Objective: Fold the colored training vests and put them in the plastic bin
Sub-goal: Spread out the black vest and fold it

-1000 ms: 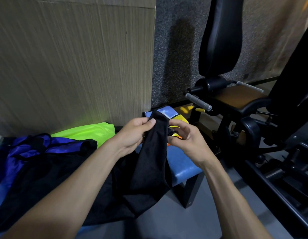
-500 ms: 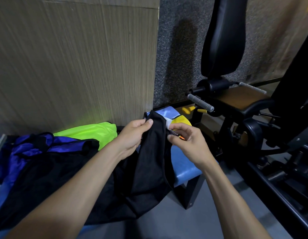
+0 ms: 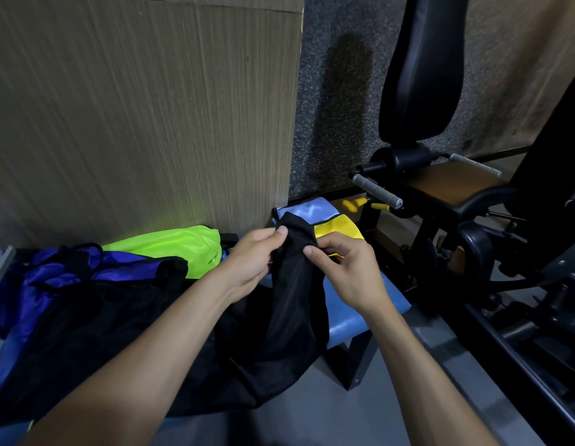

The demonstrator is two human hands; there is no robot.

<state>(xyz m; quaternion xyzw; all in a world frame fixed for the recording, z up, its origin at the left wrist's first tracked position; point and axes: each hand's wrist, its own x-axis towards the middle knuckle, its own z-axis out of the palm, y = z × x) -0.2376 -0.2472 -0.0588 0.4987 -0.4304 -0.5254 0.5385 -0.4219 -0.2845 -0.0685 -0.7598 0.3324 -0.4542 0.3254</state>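
Both hands pinch my black vest (image 3: 292, 284) at its top, left hand (image 3: 250, 262) on one side, right hand (image 3: 347, 268) on the other. It hangs down over the blue bench (image 3: 353, 304). I see green (image 3: 170, 249), purple (image 3: 54, 272) and yellow (image 3: 337, 230) vests lying nearby.

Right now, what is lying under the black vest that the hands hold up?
Under the black vest a blue bench shows, with a yellow vest and a light blue one behind its top. Whatever lies beneath its spread lower part is covered.
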